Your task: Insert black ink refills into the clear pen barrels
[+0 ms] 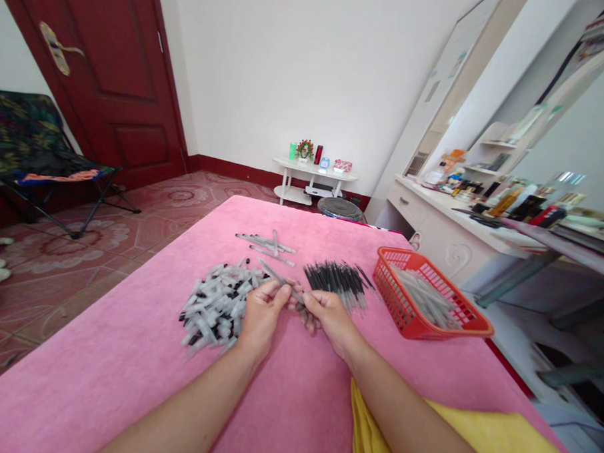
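Note:
My left hand and my right hand meet over the pink tablecloth, both pinched on one grey pen barrel that slants up to the left. A heap of grey and black pen caps lies just left of my left hand. A bundle of black refills lies beyond my right hand. Several loose grey pen barrels lie farther back.
A red plastic basket with grey pens in it stands at the right of the table. Yellow cloth covers my lap. A folding chair and a red door are at the left, a white dresser at the right.

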A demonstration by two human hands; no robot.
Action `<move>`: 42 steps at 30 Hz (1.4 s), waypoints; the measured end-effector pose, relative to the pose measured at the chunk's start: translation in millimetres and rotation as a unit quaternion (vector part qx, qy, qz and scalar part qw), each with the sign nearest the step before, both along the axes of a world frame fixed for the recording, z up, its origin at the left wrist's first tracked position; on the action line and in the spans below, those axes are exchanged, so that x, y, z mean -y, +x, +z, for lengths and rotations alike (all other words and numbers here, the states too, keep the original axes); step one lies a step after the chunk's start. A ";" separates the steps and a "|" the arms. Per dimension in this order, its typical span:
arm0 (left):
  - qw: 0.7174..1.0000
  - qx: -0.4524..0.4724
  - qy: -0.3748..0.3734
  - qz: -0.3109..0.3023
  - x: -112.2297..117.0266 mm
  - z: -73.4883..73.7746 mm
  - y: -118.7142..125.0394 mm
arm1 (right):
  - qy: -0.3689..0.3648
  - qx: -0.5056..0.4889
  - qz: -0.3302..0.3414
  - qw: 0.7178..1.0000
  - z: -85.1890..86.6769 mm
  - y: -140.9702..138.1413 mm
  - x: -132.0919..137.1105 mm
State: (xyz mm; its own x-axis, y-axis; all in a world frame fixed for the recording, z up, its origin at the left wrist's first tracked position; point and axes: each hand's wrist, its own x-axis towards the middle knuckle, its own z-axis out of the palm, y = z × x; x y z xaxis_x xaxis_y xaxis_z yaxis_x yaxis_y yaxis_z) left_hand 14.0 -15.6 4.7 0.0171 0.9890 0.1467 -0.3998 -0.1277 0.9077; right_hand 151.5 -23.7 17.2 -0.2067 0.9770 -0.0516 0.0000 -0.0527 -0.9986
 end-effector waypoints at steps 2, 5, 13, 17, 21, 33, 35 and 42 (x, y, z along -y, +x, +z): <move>1.000 -0.003 0.000 0.002 0.0 0.0 0.1 | 0.017 -0.015 -0.014 1.000 -0.2 0.4 -0.6; 1.000 -0.004 0.000 0.004 0.3 1.0 0.3 | 0.012 -0.038 -0.025 0.999 0.9 0.2 -0.6; 1.000 -0.006 0.008 -0.001 0.8 -1.0 -0.3 | -0.003 -0.002 0.013 1.000 1.2 -0.3 0.5; 1.000 -0.009 0.006 0.000 0.3 -1.4 0.5 | 0.014 -0.027 -0.009 1.000 0.7 -0.4 -0.4; 1.000 -0.009 0.008 -0.001 0.8 1.6 1.0 | -0.014 -0.023 0.007 1.000 -0.3 -0.7 -0.3; 1.000 -0.009 -0.002 -0.001 1.4 -1.3 0.3 | 0.003 0.006 0.015 1.000 -1.3 1.3 -1.9; 1.000 -0.008 -0.006 0.000 1.1 -0.5 0.5 | -0.003 0.004 0.012 1.000 -2.4 0.6 -1.9; 1.000 -0.007 -0.010 -0.002 1.0 -0.3 0.7 | -0.005 0.006 0.021 1.000 -3.0 -0.2 -0.6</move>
State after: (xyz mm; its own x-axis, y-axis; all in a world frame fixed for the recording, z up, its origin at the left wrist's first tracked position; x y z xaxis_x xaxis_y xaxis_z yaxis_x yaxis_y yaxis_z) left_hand 14.7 -16.5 4.4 0.0235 0.9918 0.1259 -0.3883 -0.1070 0.9153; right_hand 151.3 -23.0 14.2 -0.2466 0.9670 -0.0648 0.0138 -0.0634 -0.9979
